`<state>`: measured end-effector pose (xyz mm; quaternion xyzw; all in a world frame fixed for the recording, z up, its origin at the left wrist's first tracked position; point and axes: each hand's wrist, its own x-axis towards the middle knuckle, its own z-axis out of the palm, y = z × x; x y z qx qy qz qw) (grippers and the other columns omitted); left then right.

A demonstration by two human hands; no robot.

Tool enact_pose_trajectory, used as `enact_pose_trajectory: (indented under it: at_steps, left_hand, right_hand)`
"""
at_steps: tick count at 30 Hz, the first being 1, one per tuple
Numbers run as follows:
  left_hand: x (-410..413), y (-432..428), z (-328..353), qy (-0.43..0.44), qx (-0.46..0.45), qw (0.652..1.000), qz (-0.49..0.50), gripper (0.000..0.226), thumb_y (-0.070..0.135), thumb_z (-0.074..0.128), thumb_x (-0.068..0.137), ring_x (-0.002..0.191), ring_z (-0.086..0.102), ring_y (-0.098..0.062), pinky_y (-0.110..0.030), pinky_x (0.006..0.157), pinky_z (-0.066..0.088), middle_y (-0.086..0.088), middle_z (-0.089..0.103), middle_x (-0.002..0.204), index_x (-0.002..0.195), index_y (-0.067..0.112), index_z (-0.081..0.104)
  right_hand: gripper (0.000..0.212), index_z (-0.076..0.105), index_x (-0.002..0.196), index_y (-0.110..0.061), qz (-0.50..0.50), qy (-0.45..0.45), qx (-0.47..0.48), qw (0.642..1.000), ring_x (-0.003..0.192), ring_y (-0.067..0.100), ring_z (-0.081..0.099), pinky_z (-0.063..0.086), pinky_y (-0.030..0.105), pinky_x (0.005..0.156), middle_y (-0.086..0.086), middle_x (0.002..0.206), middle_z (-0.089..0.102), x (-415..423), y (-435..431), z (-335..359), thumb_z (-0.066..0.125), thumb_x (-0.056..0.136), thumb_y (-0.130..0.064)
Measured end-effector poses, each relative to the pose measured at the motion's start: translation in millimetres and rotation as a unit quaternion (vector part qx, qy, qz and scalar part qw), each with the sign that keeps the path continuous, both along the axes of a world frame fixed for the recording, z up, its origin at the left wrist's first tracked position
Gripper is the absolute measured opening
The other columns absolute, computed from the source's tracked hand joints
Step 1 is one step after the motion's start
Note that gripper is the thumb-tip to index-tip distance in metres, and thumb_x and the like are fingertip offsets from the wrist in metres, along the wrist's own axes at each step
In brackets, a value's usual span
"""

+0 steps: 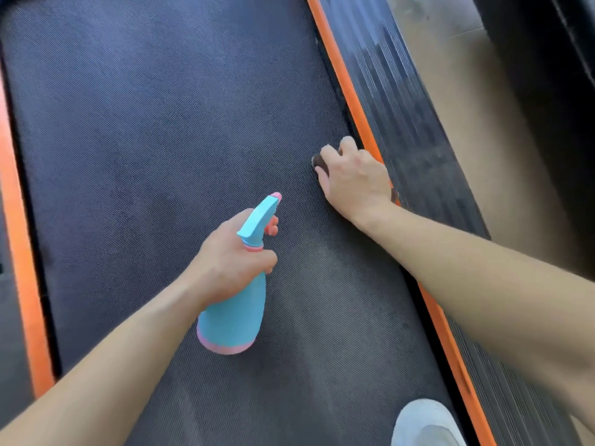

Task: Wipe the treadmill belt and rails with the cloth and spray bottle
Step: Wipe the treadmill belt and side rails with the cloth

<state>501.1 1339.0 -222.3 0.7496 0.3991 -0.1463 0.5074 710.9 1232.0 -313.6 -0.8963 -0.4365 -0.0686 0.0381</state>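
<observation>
The dark textured treadmill belt point(167, 130) fills most of the head view. My left hand point(230, 255) grips a blue spray bottle with pink trim point(235, 313) by its neck above the belt, nozzle pointing up and away. My right hand point(354, 178) presses a dark cloth point(319, 161) onto the belt at its right edge, beside the orange strip point(341, 75). Most of the cloth is hidden under the hand. The ribbed black right rail point(402, 101) runs just past the strip.
Another orange strip point(19, 239) borders the belt on the left. A white shoe point(425, 423) stands on the belt at the bottom right. Tan floor point(476, 101) lies beyond the right rail, with a dark object at the far right.
</observation>
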Motion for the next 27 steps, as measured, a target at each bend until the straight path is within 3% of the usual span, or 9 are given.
enact_pose_trajectory:
  at_steps: [3,6,11,14,17,19,21,24,27]
  left_hand:
    - [-10.1,2.0,-2.2,0.004,-0.003,1.000,-0.001,0.049,0.012,0.075,0.073,0.098,0.067,-0.013,-0.032,0.084,0.054,0.018,0.071,0.111,0.112,0.041,0.066]
    - [-18.0,4.2,-3.6,-0.001,-0.006,1.000,0.006,0.051,0.018,0.074,0.068,0.095,0.066,-0.009,-0.030,0.081,0.053,0.020,0.071,0.110,0.114,0.040,0.066]
    - [-35.0,14.7,-5.8,0.005,0.005,1.000,0.012,0.042,0.011,0.071,0.079,0.087,0.061,-0.002,-0.023,0.073,0.046,0.025,0.068,0.106,0.108,0.041,0.065]
    - [-57.4,25.6,-5.3,0.012,0.008,0.999,0.034,0.044,0.011,0.070,0.079,0.090,0.061,-0.001,-0.023,0.074,0.044,0.026,0.067,0.109,0.109,0.043,0.064]
    - [-86.3,34.3,-4.7,0.014,0.013,0.997,0.073,0.046,0.010,0.071,0.080,0.091,0.061,0.003,-0.020,0.076,0.045,0.026,0.068,0.115,0.113,0.042,0.065]
    - [-107.3,36.0,-6.9,0.021,0.018,0.994,0.104,0.049,0.009,0.072,0.080,0.090,0.060,0.005,-0.018,0.077,0.045,0.027,0.067,0.116,0.116,0.041,0.066]
    - [-128.6,34.9,-11.1,0.026,0.015,0.990,0.141,0.051,0.008,0.074,0.078,0.089,0.062,0.004,-0.019,0.077,0.046,0.030,0.068,0.115,0.116,0.042,0.067]
    - [-154.4,28.3,-13.8,0.040,-0.003,0.982,0.185,0.055,0.015,0.074,0.072,0.086,0.064,0.003,-0.022,0.076,0.049,0.030,0.069,0.114,0.120,0.043,0.066]
    - [-176.1,17.6,-16.5,0.041,-0.007,0.973,0.226,0.062,0.024,0.067,0.061,0.101,0.066,-0.014,-0.038,0.090,0.054,0.016,0.071,0.114,0.120,0.042,0.064]
  right_hand:
    - [0.025,0.060,0.100,-0.016,0.074,-0.021,0.028,0.997,0.069,0.033,0.057,0.039,0.032,0.047,0.013,0.099,0.057,-43.6,-35.9,-4.2,0.060,0.093,-0.040]
    - [0.023,0.063,0.099,-0.017,0.169,-0.004,0.007,0.986,0.070,0.030,0.054,0.043,0.035,0.045,0.011,0.096,0.057,-89.1,-67.6,-9.5,0.060,0.093,-0.038]
    - [0.026,0.064,0.106,-0.022,0.146,0.034,0.027,0.988,0.075,0.029,0.058,0.049,0.034,0.046,0.007,0.098,0.055,-62.5,-32.7,2.6,0.058,0.095,-0.045]
    - [0.044,0.059,0.123,-0.018,0.088,0.085,0.100,0.987,0.083,0.032,0.062,0.054,0.039,0.056,0.010,0.103,0.056,-57.9,10.4,16.9,0.067,0.089,-0.045]
    - [0.048,0.059,0.120,-0.012,0.189,0.139,0.100,0.967,0.086,0.033,0.061,0.056,0.043,0.073,0.011,0.104,0.058,-93.7,38.1,12.1,0.067,0.085,-0.044]
    - [0.043,0.061,0.116,-0.013,0.273,0.163,0.059,0.946,0.086,0.034,0.060,0.055,0.045,0.074,0.010,0.105,0.058,-126.5,40.3,0.4,0.060,0.085,-0.043]
    - [0.040,0.064,0.116,-0.013,0.305,0.150,0.052,0.939,0.084,0.035,0.059,0.053,0.043,0.073,0.011,0.107,0.058,-145.3,38.6,-5.7,0.062,0.086,-0.040]
    - [0.051,0.062,0.124,-0.023,0.262,0.100,0.024,0.960,0.096,0.038,0.055,0.047,0.046,0.078,0.012,0.120,0.055,-147.5,37.2,0.3,0.065,0.082,-0.052]
    - [0.060,0.053,0.135,-0.029,0.216,0.071,-0.037,0.973,0.097,0.038,0.055,0.045,0.048,0.074,0.013,0.127,0.053,-153.1,28.4,0.2,0.064,0.083,-0.055]
